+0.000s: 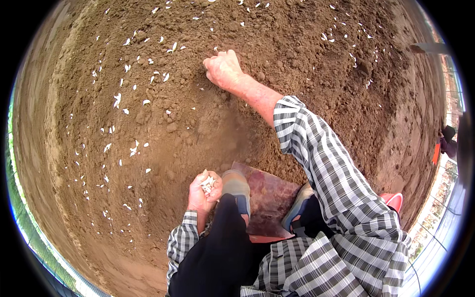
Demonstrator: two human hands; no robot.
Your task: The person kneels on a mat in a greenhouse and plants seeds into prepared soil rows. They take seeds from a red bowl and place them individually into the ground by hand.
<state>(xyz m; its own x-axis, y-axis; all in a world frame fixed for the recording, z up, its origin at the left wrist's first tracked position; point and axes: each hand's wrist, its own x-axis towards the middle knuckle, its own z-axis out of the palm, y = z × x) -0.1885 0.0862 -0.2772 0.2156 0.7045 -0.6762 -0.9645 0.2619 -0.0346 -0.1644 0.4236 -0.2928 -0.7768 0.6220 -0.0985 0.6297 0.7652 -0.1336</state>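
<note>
Low by my left shoe, my left hand is cupped around several pale garlic cloves. My right hand reaches forward with curled fingers, close to the loose brown soil. Its fingertips are turned away from view, so I cannot see whether anything is between them. Just beyond its knuckles a single clove lies on the ground. Many more cloves are scattered to the left, such as a small cluster, and others lie at the upper right.
A dark red board lies on the soil between my left shoe and my right shoe. Beside my right hip is a red plastic object. Another person appears at the far right rim, near netting and plastic sheeting.
</note>
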